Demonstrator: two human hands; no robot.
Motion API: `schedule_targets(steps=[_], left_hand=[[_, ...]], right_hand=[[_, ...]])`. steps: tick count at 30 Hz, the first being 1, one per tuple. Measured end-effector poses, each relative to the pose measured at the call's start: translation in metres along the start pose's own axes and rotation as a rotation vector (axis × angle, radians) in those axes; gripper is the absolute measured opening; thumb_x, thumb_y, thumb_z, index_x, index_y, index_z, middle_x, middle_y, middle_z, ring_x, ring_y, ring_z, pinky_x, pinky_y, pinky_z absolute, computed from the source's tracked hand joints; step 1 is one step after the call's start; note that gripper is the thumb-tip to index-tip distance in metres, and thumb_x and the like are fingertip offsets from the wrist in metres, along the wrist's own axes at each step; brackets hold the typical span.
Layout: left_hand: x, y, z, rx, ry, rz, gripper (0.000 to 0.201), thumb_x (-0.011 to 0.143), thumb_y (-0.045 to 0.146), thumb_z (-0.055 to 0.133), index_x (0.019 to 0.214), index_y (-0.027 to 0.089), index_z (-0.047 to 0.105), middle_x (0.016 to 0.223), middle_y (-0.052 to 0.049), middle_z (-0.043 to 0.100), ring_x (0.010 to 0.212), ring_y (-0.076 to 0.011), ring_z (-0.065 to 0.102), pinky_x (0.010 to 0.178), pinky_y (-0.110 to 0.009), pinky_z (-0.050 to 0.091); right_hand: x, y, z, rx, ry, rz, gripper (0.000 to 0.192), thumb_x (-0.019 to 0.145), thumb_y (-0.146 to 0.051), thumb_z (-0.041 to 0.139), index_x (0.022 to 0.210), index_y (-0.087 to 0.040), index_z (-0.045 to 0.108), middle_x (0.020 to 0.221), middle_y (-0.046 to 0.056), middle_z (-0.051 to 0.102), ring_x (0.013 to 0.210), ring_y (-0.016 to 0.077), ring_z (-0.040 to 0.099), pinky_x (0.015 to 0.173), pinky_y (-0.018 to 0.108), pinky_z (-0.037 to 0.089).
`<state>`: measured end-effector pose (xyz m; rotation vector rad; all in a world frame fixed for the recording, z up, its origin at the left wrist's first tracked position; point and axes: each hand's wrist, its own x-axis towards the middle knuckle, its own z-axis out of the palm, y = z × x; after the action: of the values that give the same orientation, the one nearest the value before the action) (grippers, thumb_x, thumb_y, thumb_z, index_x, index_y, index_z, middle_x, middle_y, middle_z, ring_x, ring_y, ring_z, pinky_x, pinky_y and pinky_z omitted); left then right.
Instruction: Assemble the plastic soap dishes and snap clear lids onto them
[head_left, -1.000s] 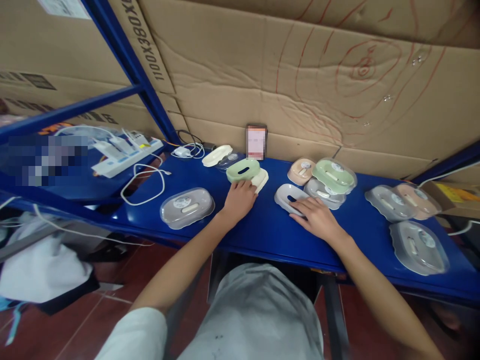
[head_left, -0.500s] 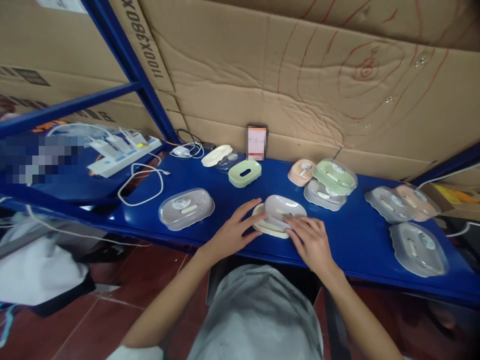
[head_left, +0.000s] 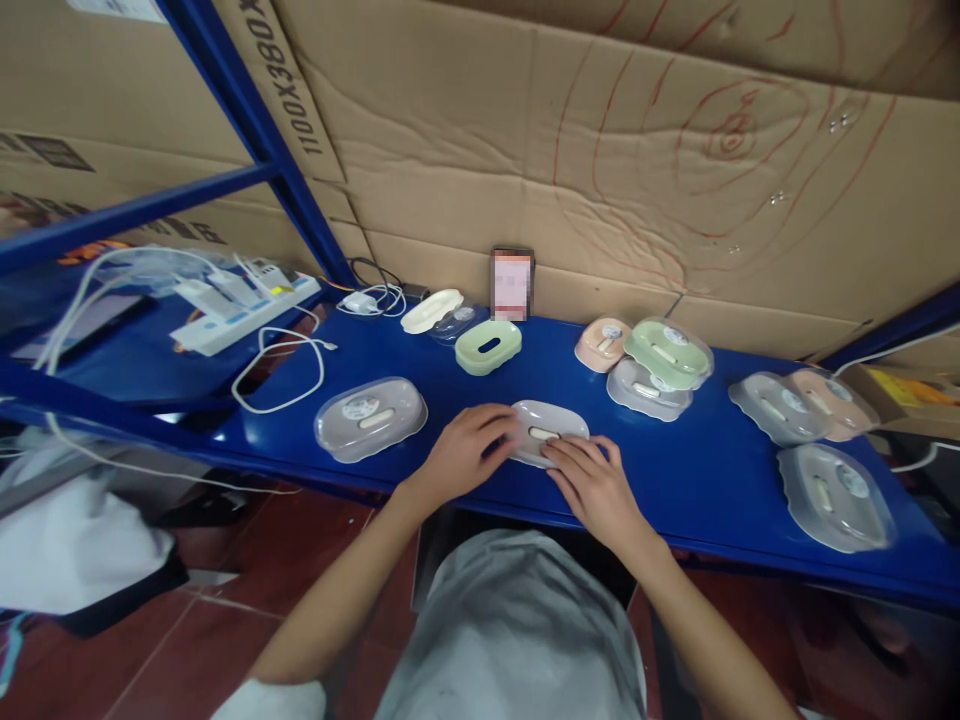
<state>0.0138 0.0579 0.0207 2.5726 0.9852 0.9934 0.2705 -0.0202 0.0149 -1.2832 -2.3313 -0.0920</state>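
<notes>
A pale grey oval soap dish [head_left: 551,412] lies on the table in front of me, cream showing through its slot. My left hand [head_left: 463,452] grips its left end, fingers and thumb curled round the rim and slightly blurred. At the front right, my right hand [head_left: 596,482] has its fingertips on the dish near the slot and its thumb by the near edge. The cream base under the grey part is mostly hidden. Left of my hands stands a grey soap dish with a clear cover [head_left: 371,420]. Behind them is a light green slotted soap dish part [head_left: 465,352].
A cream tray [head_left: 433,312], a clear cover [head_left: 454,324] and a phone [head_left: 511,285] are at the back. Covered green [head_left: 667,352], peach [head_left: 600,345] and grey soap dishes [head_left: 836,497] stand to the right. A white cable [head_left: 279,408] and power strip [head_left: 247,318] lie left.
The grey part, tilted above the cream base before, now lies level over it. Both hands have shifted slightly left and closed in on the dish.
</notes>
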Motion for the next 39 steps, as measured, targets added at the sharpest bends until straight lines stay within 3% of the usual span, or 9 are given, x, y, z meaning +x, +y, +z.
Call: schedule_targets(steps=[3,7,11,14,18,23,29,33,39], left_hand=[[0.029,-0.006,-0.006,0.213,0.042,-0.191,0.033,0.11,0.028,0.051,0.139,0.022,0.066,0.145,-0.013,0.066,0.136,-0.0293,0.063,0.114,-0.048,0.054],[0.076,-0.024,-0.01,0.491,-0.035,-0.389,0.044,0.106,0.024,0.05,0.15,0.02,0.058,0.162,-0.017,0.052,0.147,-0.0365,0.052,0.112,-0.051,0.051],[0.115,-0.053,-0.018,0.573,-0.036,-0.538,0.043,0.102,0.015,0.044,0.141,0.014,0.063,0.148,-0.024,0.06,0.137,-0.0415,0.057,0.11,-0.057,0.048],[0.132,-0.076,-0.028,0.609,-0.04,-0.656,0.038,0.102,0.02,0.046,0.132,0.011,0.067,0.14,-0.027,0.063,0.131,-0.0437,0.058,0.107,-0.06,0.046],[0.137,-0.089,-0.032,0.619,-0.085,-0.755,0.037,0.102,0.026,0.051,0.132,0.01,0.066,0.137,-0.028,0.064,0.13,-0.0424,0.058,0.106,-0.057,0.047],[0.135,-0.083,-0.028,0.595,-0.129,-0.799,0.039,0.104,0.028,0.05,0.138,0.012,0.062,0.149,-0.027,0.056,0.14,-0.0413,0.052,0.113,-0.057,0.044],[0.132,-0.078,-0.025,0.51,-0.152,-0.85,0.045,0.107,0.031,0.042,0.147,0.013,0.051,0.149,-0.027,0.056,0.136,-0.0404,0.056,0.106,-0.054,0.052],[0.133,-0.077,-0.025,0.47,-0.143,-0.874,0.047,0.107,0.037,0.046,0.146,0.012,0.053,0.153,-0.029,0.051,0.145,-0.0442,0.049,0.109,-0.058,0.05],[0.133,-0.077,-0.019,0.354,-0.143,-0.92,0.061,0.102,0.051,0.055,0.149,0.012,0.049,0.146,-0.028,0.055,0.135,-0.0426,0.062,0.11,-0.052,0.051]], right_hand=[[-0.001,-0.001,-0.001,0.033,0.008,0.006,0.034,0.111,-0.028,0.056,0.143,-0.026,0.065,0.143,0.008,0.073,0.132,0.0275,0.066,0.111,0.049,0.04],[-0.001,-0.003,-0.003,0.071,0.011,0.024,0.035,0.111,-0.032,0.055,0.145,-0.027,0.063,0.142,0.009,0.073,0.133,0.0288,0.066,0.112,0.051,0.04],[-0.002,-0.002,-0.003,0.07,0.003,0.026,0.036,0.111,-0.031,0.055,0.145,-0.027,0.063,0.144,0.008,0.072,0.134,0.0284,0.065,0.112,0.051,0.04],[-0.003,-0.001,-0.002,0.075,0.005,0.024,0.035,0.111,-0.03,0.056,0.144,-0.026,0.064,0.145,0.008,0.072,0.134,0.0276,0.064,0.113,0.05,0.04],[-0.003,-0.001,-0.002,0.077,0.008,0.026,0.034,0.111,-0.031,0.055,0.144,-0.026,0.065,0.144,0.008,0.072,0.134,0.0274,0.064,0.113,0.05,0.039],[-0.002,-0.002,-0.002,0.071,-0.001,0.03,0.034,0.112,-0.033,0.053,0.143,-0.025,0.066,0.144,0.01,0.072,0.135,0.0267,0.064,0.114,0.048,0.039],[-0.002,-0.002,-0.003,0.068,0.004,0.038,0.033,0.112,-0.033,0.053,0.142,-0.025,0.066,0.143,0.008,0.073,0.134,0.0257,0.065,0.115,0.049,0.036],[-0.006,0.002,-0.005,0.089,0.032,0.047,0.031,0.112,-0.033,0.054,0.14,-0.025,0.066,0.142,0.008,0.073,0.132,0.026,0.066,0.115,0.05,0.034],[-0.012,0.009,-0.009,0.083,0.01,0.065,0.032,0.113,-0.035,0.053,0.141,-0.026,0.066,0.142,0.009,0.073,0.134,0.0272,0.065,0.115,0.051,0.033]])
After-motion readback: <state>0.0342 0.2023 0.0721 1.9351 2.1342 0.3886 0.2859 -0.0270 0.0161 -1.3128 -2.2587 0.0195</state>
